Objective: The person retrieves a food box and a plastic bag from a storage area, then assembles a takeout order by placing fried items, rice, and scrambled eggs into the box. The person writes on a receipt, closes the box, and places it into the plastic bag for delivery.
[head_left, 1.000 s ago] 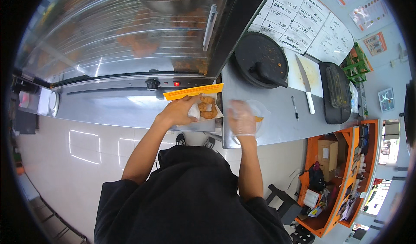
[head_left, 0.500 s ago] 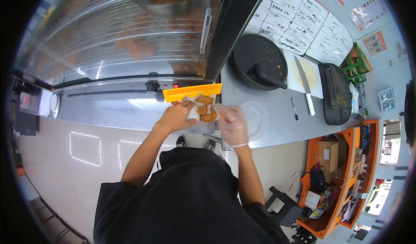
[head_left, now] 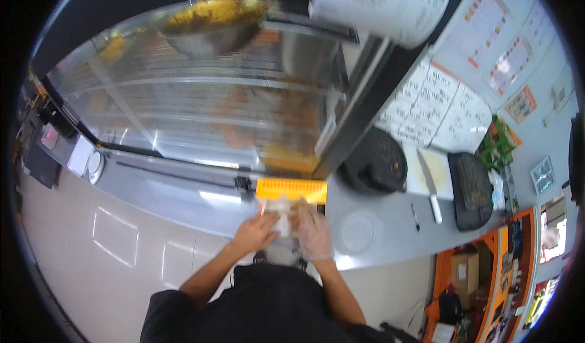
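My left hand (head_left: 255, 233) and my gloved right hand (head_left: 315, 233) meet at the front edge of a steel counter (head_left: 390, 251). Both grip a small clear packet (head_left: 281, 220) holding brown fried pieces (head_left: 299, 211); the picture is blurred there. Just beyond the packet lies a flat orange tray (head_left: 291, 190), at the foot of a glass-fronted warming case (head_left: 201, 111). A clear round lid (head_left: 359, 233) lies on the counter right of my right hand.
A metal bowl of yellow food (head_left: 213, 26) sits on top of the case. To the right are a round black cooker (head_left: 375, 166), a knife on a white board (head_left: 429, 187), a black griddle (head_left: 470, 190) and orange shelves (head_left: 487, 282). Tiled floor lies at left.
My right hand has left the clear round lid on the counter and moved left onto the packet. The view has tilted up toward the warming case.
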Available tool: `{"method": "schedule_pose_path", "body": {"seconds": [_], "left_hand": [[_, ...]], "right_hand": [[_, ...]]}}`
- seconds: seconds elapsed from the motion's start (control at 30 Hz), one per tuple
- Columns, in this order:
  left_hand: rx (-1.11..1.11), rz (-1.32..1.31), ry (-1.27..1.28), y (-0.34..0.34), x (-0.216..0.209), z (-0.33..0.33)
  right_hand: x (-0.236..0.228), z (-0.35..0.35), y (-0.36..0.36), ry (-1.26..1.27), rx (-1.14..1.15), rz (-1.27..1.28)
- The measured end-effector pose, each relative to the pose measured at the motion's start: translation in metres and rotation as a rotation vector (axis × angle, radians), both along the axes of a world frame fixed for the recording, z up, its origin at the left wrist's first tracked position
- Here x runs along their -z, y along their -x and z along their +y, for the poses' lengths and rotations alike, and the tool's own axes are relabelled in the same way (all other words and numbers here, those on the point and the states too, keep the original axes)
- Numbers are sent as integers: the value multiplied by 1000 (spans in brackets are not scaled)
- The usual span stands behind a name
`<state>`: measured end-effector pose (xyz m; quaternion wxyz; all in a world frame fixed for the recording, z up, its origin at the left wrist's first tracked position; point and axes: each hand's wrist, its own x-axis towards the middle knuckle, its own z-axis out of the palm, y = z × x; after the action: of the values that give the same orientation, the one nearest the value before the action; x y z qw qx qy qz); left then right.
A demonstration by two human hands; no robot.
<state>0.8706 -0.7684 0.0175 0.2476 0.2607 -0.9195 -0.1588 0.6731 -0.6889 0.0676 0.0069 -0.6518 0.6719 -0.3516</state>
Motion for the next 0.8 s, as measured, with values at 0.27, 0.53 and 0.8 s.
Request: {"method": "schedule_pose_path", "body": {"seconds": [0.27, 0.53, 0.8], "left_hand": [[-228, 324, -140, -6, 15, 22], [-167, 325, -180, 18, 16, 26], [-55, 200, -289, 111, 32, 58]], "right_hand": [[22, 61, 24, -301, 825, 135], [72, 132, 76, -139, 690, 23], [8, 157, 39, 105, 455, 98]]}}
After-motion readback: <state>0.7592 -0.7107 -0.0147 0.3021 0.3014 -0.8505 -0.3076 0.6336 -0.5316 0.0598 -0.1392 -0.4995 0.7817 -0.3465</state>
